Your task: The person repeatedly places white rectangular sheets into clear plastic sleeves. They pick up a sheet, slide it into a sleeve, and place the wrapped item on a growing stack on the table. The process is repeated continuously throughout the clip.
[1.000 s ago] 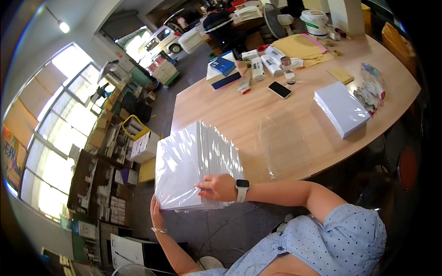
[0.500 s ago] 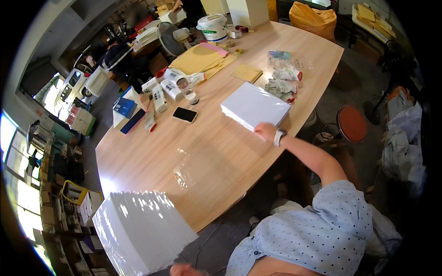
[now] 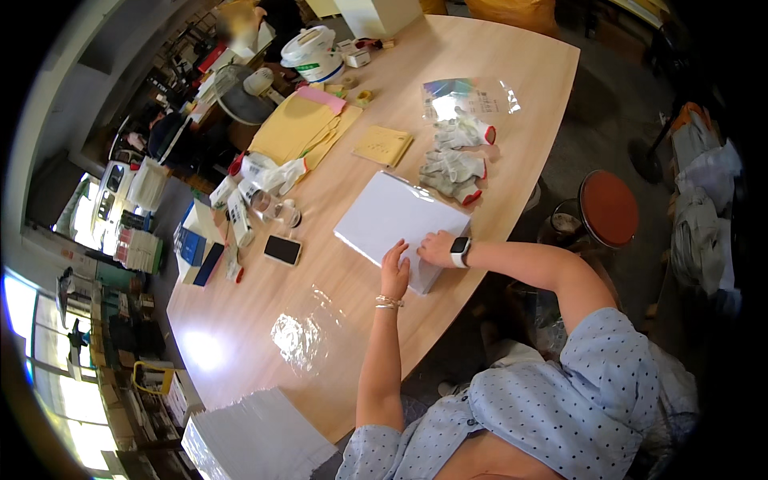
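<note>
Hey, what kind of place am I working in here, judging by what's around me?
Probably an office or small packing workroom. Both hands, left hand and right hand, rest on a wrapped white stack on a large wooden table, with yellow envelopes, work gloves and cluttered shelving nearby.

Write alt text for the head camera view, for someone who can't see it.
Seen from above, a person's left hand and right hand rest on a white plastic-wrapped stack of paper near the edge of a wooden table. Work gloves, yellow envelopes, a phone and a clear plastic sheet lie around it.
</note>
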`<action>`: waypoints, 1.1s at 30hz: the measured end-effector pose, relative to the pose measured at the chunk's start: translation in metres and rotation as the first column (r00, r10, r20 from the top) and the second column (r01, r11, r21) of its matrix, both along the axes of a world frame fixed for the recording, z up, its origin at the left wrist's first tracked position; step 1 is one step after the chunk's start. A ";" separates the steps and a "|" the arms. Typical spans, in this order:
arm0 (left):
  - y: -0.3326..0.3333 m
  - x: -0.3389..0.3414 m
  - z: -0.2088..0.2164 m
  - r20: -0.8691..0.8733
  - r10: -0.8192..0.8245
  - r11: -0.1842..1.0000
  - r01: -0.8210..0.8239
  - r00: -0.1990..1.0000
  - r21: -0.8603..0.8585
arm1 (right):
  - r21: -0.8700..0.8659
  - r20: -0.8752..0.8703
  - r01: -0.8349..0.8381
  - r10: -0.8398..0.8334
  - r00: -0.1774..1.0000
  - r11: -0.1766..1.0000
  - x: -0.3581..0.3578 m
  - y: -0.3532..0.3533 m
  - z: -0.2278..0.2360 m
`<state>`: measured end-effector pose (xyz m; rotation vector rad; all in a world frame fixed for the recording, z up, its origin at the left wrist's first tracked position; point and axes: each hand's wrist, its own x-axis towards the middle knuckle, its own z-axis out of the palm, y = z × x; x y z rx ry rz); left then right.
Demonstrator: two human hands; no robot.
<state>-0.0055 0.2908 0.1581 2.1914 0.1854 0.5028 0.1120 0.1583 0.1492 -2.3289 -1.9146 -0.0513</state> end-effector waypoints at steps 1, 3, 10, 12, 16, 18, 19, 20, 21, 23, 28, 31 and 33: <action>0.005 0.006 -0.013 -0.066 0.008 0.997 -0.003 0.998 0.078 | 0.002 0.033 -0.055 0.055 0.998 0.998 0.000 -0.002 0.003; 0.006 0.006 -0.025 -0.171 0.006 0.990 0.018 0.985 0.142 | 0.008 0.097 -0.163 0.162 0.982 0.987 0.001 -0.007 0.008; 0.002 0.009 -0.013 -0.212 0.009 0.978 0.036 0.977 0.205 | 0.152 0.026 -0.428 0.429 0.903 0.891 0.010 -0.038 -0.006; -0.011 0.008 0.000 -0.218 0.047 0.960 0.016 0.975 0.280 | 0.281 -0.066 -0.386 0.419 0.906 0.878 0.006 -0.070 -0.017; -0.043 0.007 0.015 -0.153 0.093 0.876 -0.008 0.984 0.482 | 0.416 -0.199 -0.130 0.230 0.953 0.900 -0.005 -0.081 -0.040; -0.045 0.002 0.004 -0.161 0.131 0.889 -0.044 0.978 0.455 | 0.508 -0.468 0.182 0.092 0.879 0.842 -0.019 -0.085 -0.049; -0.046 0.005 0.001 -0.044 0.110 0.874 -0.075 0.993 0.480 | 0.472 -0.631 0.364 0.020 0.776 0.803 -0.024 -0.085 -0.054; -0.045 0.004 -0.001 -0.078 0.105 0.896 -0.060 0.991 0.441 | 0.402 -0.772 0.531 -0.036 0.635 0.746 -0.028 -0.086 -0.058; -0.043 0.007 -0.002 -0.102 0.102 0.915 -0.053 0.990 0.399 | 0.080 -0.989 0.658 -0.024 0.148 0.749 -0.026 -0.086 -0.043; -0.043 0.006 -0.003 -0.131 0.115 0.955 -0.073 0.985 0.287 | -0.069 -0.973 0.716 0.111 -0.201 0.695 -0.031 -0.079 -0.034; -0.071 0.001 0.023 -0.151 0.035 0.985 -0.008 0.988 0.172 | -0.335 -0.849 0.756 0.168 -0.501 0.563 -0.033 -0.083 -0.013; -0.078 0.003 0.034 -0.210 -0.108 0.984 0.134 0.972 0.115 | -0.234 -0.962 0.792 -0.013 -0.274 0.564 -0.034 -0.105 -0.019; -0.049 0.004 0.030 -0.053 0.000 0.970 0.013 0.999 0.242 | -0.250 -0.968 0.789 -0.142 -0.206 0.562 -0.032 -0.114 -0.015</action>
